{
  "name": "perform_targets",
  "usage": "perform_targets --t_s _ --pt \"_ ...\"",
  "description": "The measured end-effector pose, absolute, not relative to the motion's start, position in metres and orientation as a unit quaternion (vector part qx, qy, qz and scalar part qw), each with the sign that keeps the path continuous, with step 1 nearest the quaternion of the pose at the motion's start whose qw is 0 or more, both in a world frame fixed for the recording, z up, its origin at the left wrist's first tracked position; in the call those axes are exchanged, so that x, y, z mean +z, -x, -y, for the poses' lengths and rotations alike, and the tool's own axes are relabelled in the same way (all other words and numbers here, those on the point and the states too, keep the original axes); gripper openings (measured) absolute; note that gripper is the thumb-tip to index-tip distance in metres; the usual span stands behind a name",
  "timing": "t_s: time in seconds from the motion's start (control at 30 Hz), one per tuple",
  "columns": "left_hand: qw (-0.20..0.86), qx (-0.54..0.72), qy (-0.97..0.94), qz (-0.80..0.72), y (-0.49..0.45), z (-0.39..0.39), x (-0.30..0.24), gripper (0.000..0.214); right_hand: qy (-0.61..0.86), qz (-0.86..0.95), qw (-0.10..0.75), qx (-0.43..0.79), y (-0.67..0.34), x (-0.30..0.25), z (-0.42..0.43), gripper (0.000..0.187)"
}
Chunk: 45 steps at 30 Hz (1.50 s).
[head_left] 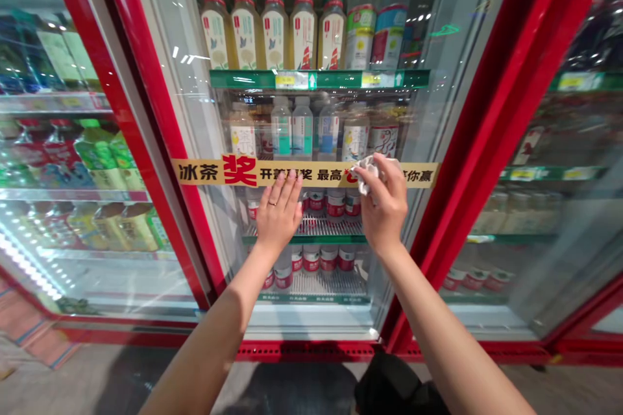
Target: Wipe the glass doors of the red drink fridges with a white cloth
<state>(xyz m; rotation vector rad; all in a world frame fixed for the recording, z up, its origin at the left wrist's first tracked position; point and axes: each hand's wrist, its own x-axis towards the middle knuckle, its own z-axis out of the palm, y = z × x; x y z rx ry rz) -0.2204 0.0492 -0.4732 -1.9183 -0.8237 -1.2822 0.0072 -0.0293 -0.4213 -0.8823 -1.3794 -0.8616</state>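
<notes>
Across the glass door [195, 104] of a red-framed drinks fridge runs a yellow strip [214, 172] with black and red Chinese characters. My left hand [278, 213] lies flat against the door, its fingertips over the strip's lower edge and a ring on one finger. Bunched in the fingers of my right hand [387, 207] is a crumpled white tissue [366, 176], held at the strip toward its right end. The tissue and fingers cover some of the characters there.
Behind the glass, bottles [304, 26] stand on shelves with green edges [253, 80]. More fridges flank this one, with a red frame post [487, 142] on the right. Below are the grey floor [302, 389] and a black object [394, 386].
</notes>
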Motion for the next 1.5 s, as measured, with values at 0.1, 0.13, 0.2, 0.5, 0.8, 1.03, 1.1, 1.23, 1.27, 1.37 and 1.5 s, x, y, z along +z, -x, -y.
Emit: perform_targets --t_s 0.1,0.13,0.2,0.5,0.8,1.03,1.1,1.23,1.27,1.37,1.5 --pt "0.359 -0.51 0.719 0.308 0.216 -0.053 -0.476 0.081 0.401 0.655 0.514 -0.382 -0.006 -0.434 0.029 0.077" --pt "0.36 -0.512 0.717 0.307 0.216 -0.053 -0.476 0.08 0.409 0.667 0.49 -0.385 -0.009 -0.438 0.031 0.081" --pt "0.355 -0.512 0.719 0.309 0.216 -0.053 -0.476 0.081 0.422 0.672 0.463 -0.396 -0.02 -0.443 0.034 0.082" --pt "0.366 -0.508 0.712 0.318 0.215 -0.052 -0.477 0.079 0.391 0.658 0.515 -0.386 -0.018 -0.419 0.022 0.082" --pt "0.362 -0.5 0.714 0.33 0.213 -0.052 -0.482 0.081 0.378 0.706 0.467 -0.376 -0.027 -0.431 0.034 0.085" --pt "0.325 -0.486 0.737 0.339 0.214 -0.052 -0.483 0.084 0.39 0.678 0.495 -0.377 -0.014 -0.401 0.019 0.079" --pt "0.321 -0.485 0.738 0.341 0.214 -0.053 -0.483 0.083 0.387 0.691 0.484 -0.372 -0.011 -0.401 0.02 0.079" --pt "0.312 -0.473 0.747 0.349 0.213 -0.053 -0.484 0.083 0.368 0.745 0.433 -0.35 -0.025 -0.414 0.033 0.078" --pt "0.311 -0.469 0.749 0.35 0.214 -0.053 -0.484 0.083 0.368 0.751 0.425 -0.346 -0.03 -0.417 0.036 0.076" --pt "0.3 -0.461 0.759 0.349 0.214 -0.053 -0.485 0.082 0.408 0.712 0.46 -0.338 -0.035 -0.419 0.036 0.068" --pt "0.277 -0.469 0.768 0.336 0.215 -0.054 -0.485 0.082 0.429 0.642 0.53 -0.349 -0.013 -0.408 0.018 0.066"
